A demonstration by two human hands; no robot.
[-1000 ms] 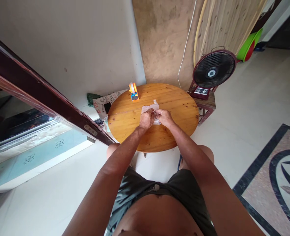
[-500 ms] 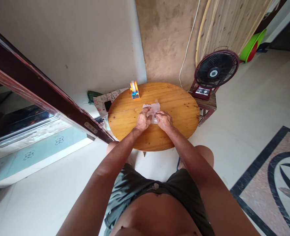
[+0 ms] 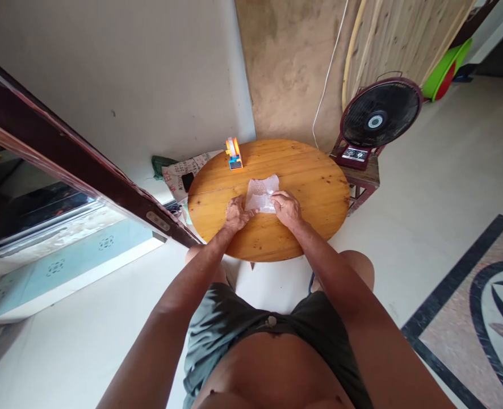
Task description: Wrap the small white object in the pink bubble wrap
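Observation:
A crumpled, translucent pinkish sheet of bubble wrap (image 3: 258, 190) lies near the middle of the round wooden table (image 3: 311, 227). My left hand (image 3: 237, 214) rests at its lower left corner, fingers apart on the tabletop and thumb touching the sheet's near edge. At the right edge, my right hand (image 3: 287, 208) has its fingers pinched together on the wrap; the fingertips are partly hidden. Toward the table's back left stands an orange and blue tape dispenser (image 3: 234, 154) with a roll in it.
A black fan (image 3: 377, 120) stands on a wooden stool (image 3: 364, 180) right of the table. A dark phone (image 3: 187, 181) lies on printed sacking (image 3: 175, 177) at the left. A white cord (image 3: 328, 71) hangs against the wall, and a door frame (image 3: 85, 156) slants along the left.
My left hand has slid left and toward me, off the middle of the bubble wrap, uncovering more of it. My right hand stays at the right edge. The view has shifted slightly.

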